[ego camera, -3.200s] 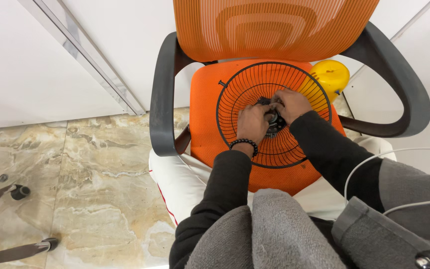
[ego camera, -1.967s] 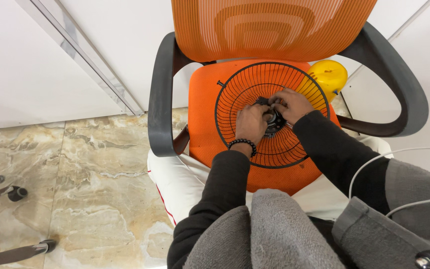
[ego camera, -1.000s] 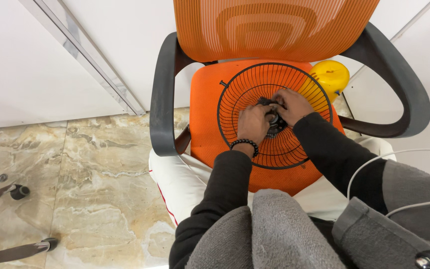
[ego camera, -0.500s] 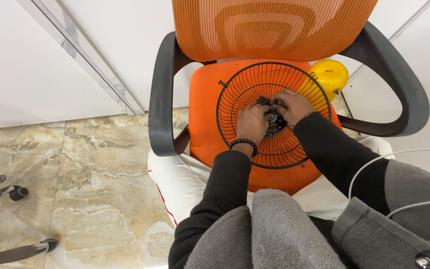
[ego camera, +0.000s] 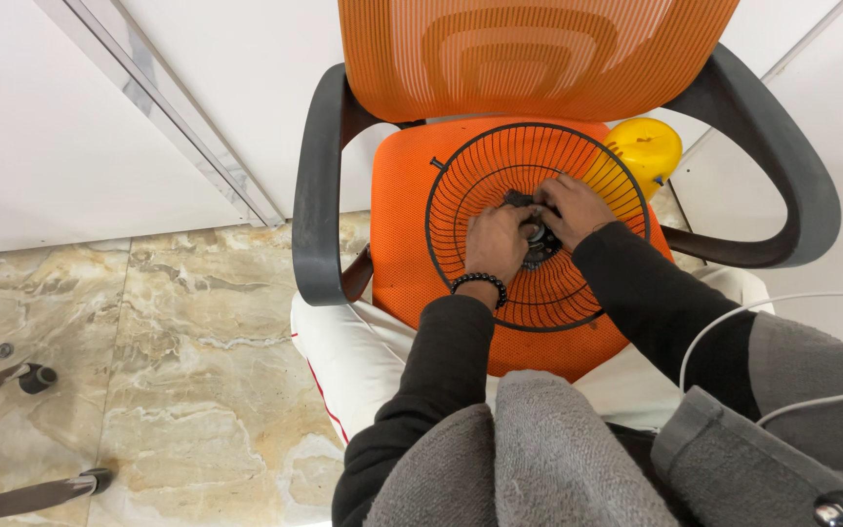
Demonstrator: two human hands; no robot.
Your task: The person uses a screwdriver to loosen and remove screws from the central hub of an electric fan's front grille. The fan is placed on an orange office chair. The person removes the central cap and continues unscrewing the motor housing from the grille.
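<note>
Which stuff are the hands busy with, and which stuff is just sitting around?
Busy with: left hand and right hand at the dark hub of the black wire fan guard.

Sitting around: orange chair, yellow round thing, white cable.

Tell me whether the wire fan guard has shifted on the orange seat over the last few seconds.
No. The wire fan guard sits at the same spot on the orange seat, its rim just as close to the yellow part.
</note>
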